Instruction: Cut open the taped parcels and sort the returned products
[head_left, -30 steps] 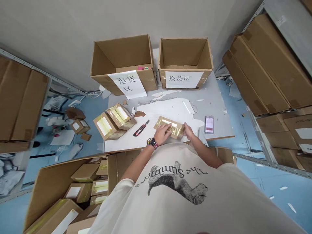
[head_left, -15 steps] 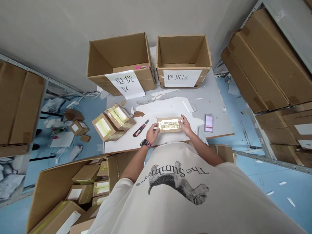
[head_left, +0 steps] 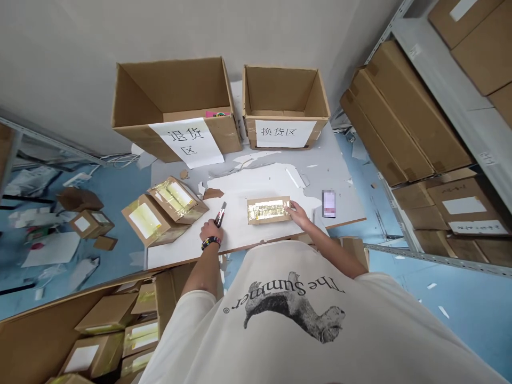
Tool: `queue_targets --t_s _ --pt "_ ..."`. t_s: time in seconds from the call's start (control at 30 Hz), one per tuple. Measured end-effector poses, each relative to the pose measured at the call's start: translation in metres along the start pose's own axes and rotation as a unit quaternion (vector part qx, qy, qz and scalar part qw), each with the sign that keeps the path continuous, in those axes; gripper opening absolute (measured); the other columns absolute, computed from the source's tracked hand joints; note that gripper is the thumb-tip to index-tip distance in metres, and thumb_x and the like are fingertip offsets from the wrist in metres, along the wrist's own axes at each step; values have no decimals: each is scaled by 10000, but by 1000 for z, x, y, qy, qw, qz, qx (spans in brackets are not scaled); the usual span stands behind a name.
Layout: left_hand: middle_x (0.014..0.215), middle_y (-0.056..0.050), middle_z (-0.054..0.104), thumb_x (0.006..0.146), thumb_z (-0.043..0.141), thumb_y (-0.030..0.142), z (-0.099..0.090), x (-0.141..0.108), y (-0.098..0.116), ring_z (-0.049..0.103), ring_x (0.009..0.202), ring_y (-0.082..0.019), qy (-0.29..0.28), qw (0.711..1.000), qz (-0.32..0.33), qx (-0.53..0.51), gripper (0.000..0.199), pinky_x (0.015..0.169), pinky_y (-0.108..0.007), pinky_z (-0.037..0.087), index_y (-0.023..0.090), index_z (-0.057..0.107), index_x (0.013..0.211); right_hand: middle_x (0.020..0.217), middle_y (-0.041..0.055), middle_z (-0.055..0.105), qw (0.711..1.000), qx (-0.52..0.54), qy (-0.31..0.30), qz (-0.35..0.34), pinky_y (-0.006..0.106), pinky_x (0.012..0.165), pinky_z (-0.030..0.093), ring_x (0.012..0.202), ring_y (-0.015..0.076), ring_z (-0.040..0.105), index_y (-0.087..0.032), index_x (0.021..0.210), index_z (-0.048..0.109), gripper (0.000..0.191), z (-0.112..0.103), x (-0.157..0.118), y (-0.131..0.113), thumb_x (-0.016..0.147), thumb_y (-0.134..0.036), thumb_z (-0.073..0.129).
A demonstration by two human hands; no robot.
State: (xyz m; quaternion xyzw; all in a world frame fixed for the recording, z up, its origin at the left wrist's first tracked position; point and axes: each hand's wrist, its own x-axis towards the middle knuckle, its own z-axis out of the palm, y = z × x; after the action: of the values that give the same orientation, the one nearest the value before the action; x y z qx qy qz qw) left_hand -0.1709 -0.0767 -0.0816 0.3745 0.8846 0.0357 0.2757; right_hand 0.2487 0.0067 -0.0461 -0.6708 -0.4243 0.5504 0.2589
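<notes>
My left hand (head_left: 210,231) is shut on a red and black box cutter (head_left: 220,215), which stands nearly upright above the white tabletop (head_left: 244,194). A flat cardboard package (head_left: 269,210) with gold-yellow tape lies on the table to the right of the cutter. My right hand (head_left: 298,214) presses on the package's right end. Its fingers cover a small part of that end. Left of my left hand, two taped cardboard packages (head_left: 166,208) lie together, touching each other.
Two open cartons (head_left: 172,90) (head_left: 284,90) with paper signs stand at the table's far edge. A blurred phone (head_left: 328,204) lies to the right. Shelves of cartons (head_left: 404,117) rise at right. A carton of packages (head_left: 36,346) stands at lower left. Scraps litter the blue floor (head_left: 116,197).
My left hand has left the package and taken up the box cutter from the table. My right hand stays on the package. The whole view has shifted.
</notes>
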Motion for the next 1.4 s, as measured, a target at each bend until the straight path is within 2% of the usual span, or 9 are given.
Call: queue_targets --t_s 0.1,0.23,0.33,0.47,0.7,0.87,1.0,1.2,1.4 --pt "1304 -221 773 741 891 261 6 -2 -2 680 1371 -472 -21 993 -49 -109 435 1148 -575 520 239 709 1136 1434 101 826 999 -25 6 -20 519 1255 570 1416 331 743 -278 1388 805 553 -2 0 3 891 -517 846" --pt "851 -61 753 708 948 446 9 -11 11 762 1045 -343 -92 929 -121 -338 403 903 -449 608 267 674 944 1441 97 817 998 -37 -21 -48 495 1221 593 1404 308 746 -273 1452 772 541 7 5 1 942 -452 757" --pt "830 -36 738 781 886 583 7 -24 32 727 817 -217 -101 890 -120 -429 443 748 -331 581 232 668 940 1513 131 774 994 -75 0 -82 517 1234 582 1433 330 709 -244 1504 743 583 17 4 -10 944 -404 725" --pt "976 -31 763 756 954 497 2 -55 68 741 863 -168 -32 813 -79 -577 496 773 -275 582 228 671 1061 1599 183 697 968 -123 91 -198 583 1323 493 1536 364 589 -218 1521 729 564 33 -8 -34 1001 -424 656" --pt "1182 -105 828 919 899 602 -1 -106 108 796 1064 -278 -57 863 262 -427 461 996 -443 660 236 814 1187 1045 21 798 971 118 -176 -113 382 883 673 942 233 787 -289 1475 669 646 78 -31 -69 930 -610 804" --pt "1377 -140 814 1052 724 459 -2 -97 94 769 1283 -343 11 906 284 -312 331 1132 -528 625 242 819 1282 783 -72 656 982 134 -116 -68 298 611 592 613 163 641 -263 1203 639 409 64 -27 -68 925 -554 714" --pt "1598 -212 692 991 772 350 7 -80 80 618 1557 -417 34 922 326 -207 568 1352 -623 470 192 708 1533 780 -68 649 987 93 -115 -60 286 615 589 609 154 632 -270 1126 622 325 39 -23 -62 934 -525 683" --pt "1896 -236 366 891 928 393 23 -59 79 338 1781 -480 -34 923 348 -160 1101 1437 -656 349 209 403 1841 906 -23 679 998 6 -19 -51 295 611 598 638 166 642 -278 1175 631 308 17 -12 -49 967 -504 608" --pt "1862 -234 423 816 1017 517 24 -39 84 469 1704 -460 -138 902 351 -209 1433 1332 -590 500 248 157 1930 803 -39 626 996 -68 40 31 261 568 548 607 169 624 -256 1229 659 292 21 -7 -22 960 -354 603"
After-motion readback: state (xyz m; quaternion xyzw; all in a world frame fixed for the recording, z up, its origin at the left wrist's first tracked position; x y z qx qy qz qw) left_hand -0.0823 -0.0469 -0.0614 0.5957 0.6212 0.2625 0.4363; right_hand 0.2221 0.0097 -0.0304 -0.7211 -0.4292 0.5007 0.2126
